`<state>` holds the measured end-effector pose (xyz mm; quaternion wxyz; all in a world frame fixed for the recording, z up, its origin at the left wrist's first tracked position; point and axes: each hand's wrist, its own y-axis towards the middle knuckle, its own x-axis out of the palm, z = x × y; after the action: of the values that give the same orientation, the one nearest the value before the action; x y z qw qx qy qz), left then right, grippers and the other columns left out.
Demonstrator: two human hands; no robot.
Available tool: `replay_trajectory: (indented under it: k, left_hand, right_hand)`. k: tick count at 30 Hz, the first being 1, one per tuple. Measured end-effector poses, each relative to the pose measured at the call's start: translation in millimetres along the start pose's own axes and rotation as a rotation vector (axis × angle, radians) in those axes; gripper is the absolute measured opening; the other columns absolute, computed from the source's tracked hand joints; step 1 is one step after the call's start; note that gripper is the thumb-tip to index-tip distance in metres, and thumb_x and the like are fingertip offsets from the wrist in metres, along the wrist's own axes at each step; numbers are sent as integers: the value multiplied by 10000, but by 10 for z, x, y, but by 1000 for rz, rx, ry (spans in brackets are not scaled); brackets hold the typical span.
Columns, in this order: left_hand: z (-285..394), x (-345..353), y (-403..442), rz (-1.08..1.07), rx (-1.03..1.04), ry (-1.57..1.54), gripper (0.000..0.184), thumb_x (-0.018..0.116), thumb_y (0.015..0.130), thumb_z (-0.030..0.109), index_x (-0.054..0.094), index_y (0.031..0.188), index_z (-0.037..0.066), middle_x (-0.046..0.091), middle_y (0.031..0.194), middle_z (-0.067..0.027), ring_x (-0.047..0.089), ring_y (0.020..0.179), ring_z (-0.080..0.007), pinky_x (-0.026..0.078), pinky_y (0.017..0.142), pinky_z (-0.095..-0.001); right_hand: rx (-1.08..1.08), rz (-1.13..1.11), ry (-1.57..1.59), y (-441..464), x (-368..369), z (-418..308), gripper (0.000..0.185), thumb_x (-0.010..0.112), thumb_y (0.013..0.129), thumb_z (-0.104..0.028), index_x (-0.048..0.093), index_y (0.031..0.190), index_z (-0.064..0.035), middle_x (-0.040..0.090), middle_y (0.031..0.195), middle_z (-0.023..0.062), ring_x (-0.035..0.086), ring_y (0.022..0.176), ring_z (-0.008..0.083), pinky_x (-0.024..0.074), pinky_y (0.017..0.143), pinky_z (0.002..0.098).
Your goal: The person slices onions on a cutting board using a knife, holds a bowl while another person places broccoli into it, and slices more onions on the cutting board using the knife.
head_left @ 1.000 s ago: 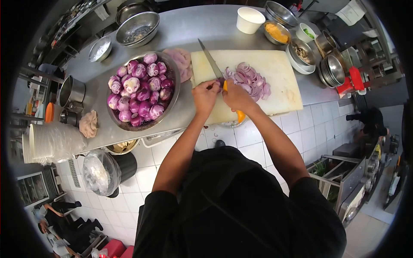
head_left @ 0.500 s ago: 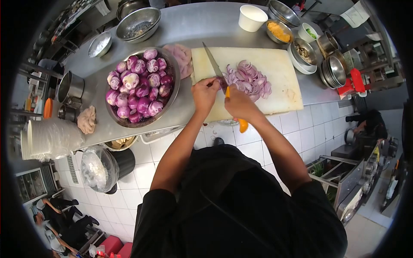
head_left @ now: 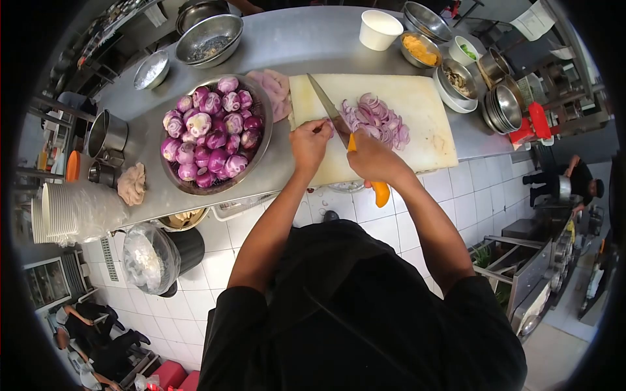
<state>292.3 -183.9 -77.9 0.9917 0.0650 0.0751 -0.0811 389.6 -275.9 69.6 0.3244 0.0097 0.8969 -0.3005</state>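
My right hand (head_left: 373, 158) is wrapped round the orange handle of a long kitchen knife (head_left: 328, 101). Its blade points away and to the left over the white cutting board (head_left: 430, 124). My left hand (head_left: 310, 144) is closed at the left side of the blade, fingertips on a small piece of red onion (head_left: 330, 128), mostly hidden by the fingers. Right of the blade lies a loose pile of sliced red onion (head_left: 381, 120). To the left, a wide metal bowl (head_left: 266, 133) is heaped with peeled whole red onions (head_left: 212, 130).
A pink cloth (head_left: 274, 91) lies between bowl and board. Behind the board stand a white tub (head_left: 380, 30) and bowls of ingredients, one with orange food (head_left: 419, 49). Stacked white containers (head_left: 72, 208) sit at the counter's left end. A lined bin (head_left: 153, 257) is below.
My right hand and the knife handle have shifted slightly right. My left hand stays nearly in place. At the far right, another person has straightened beside a pot.
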Motion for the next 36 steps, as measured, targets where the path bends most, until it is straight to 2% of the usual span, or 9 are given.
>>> replay_trajectory:
  k: [7, 9, 11, 18, 20, 24, 27, 34, 36]
  left_hand:
    - [-40, 0, 12, 1, 36, 43, 175, 677, 778, 133, 727, 884, 4, 696, 697, -123, 668, 594, -157, 525, 620, -276]
    - [-18, 5, 11, -3, 35, 58, 175, 677, 778, 132, 726, 885, 2, 696, 697, -124, 669, 595, -159, 526, 619, -278]
    - [-12, 3, 5, 13, 47, 28, 168, 679, 812, 114, 719, 880, -35, 700, 675, -80, 636, 596, -83, 509, 607, -233]
    - [57, -31, -18, -14, 54, 34, 175, 672, 784, 122, 726, 898, 1, 690, 689, -135, 655, 575, -154, 517, 598, -275]
    - [16, -14, -2, 2, 57, 45, 171, 673, 812, 116, 720, 883, -32, 697, 673, -79, 635, 602, -92, 508, 621, -241]
    - [-18, -2, 5, 3, 48, 25, 177, 673, 810, 119, 716, 880, -37, 693, 664, -75, 632, 595, -93, 508, 619, -245]
    - [45, -31, -10, -21, 44, 68, 177, 672, 810, 115, 715, 885, -39, 691, 663, -78, 633, 593, -94, 510, 618, -243]
    - [-12, 7, 3, 10, 67, 50, 171, 672, 812, 113, 716, 879, -38, 693, 668, -89, 630, 586, -94, 512, 611, -249]
    - [-31, -4, 23, 15, 68, 36, 171, 672, 813, 114, 716, 876, -38, 694, 669, -90, 630, 586, -95, 511, 610, -250]
  right_hand:
    - [-41, 68, 40, 322, 327, 286, 313, 436, 800, -35, 405, 1077, 108, 627, 816, 301, 640, 528, 357, 526, 494, 432]
    - [-206, 252, -144, 662, 533, 506, 317, 449, 809, -49, 408, 1088, 96, 632, 825, 293, 643, 533, 357, 535, 496, 425]
    - [-152, 185, -34, 636, 378, 330, 316, 450, 810, -52, 413, 1087, 95, 631, 832, 289, 645, 534, 352, 537, 502, 423]
    - [17, -16, -4, 95, -14, 18, 281, 451, 874, -112, 397, 1067, 84, 605, 826, 246, 614, 483, 304, 503, 449, 404]
    - [23, -6, -2, 65, 18, 31, 277, 448, 875, -111, 400, 1063, 87, 603, 825, 248, 611, 479, 300, 503, 449, 403]
    - [24, 9, 9, 28, 39, -1, 315, 430, 784, -22, 419, 1067, 116, 628, 830, 288, 641, 518, 333, 532, 516, 420]
    - [11, 0, 22, 55, 73, 50, 277, 438, 878, -107, 397, 1059, 99, 600, 798, 247, 609, 472, 298, 501, 444, 404]
    - [-82, 123, 37, 549, 384, 271, 291, 450, 882, -123, 405, 1075, 89, 601, 799, 252, 614, 473, 291, 506, 439, 383]
    - [-109, 112, 68, 639, 356, 278, 316, 460, 818, -76, 419, 1070, 108, 632, 821, 292, 643, 509, 313, 529, 484, 408]
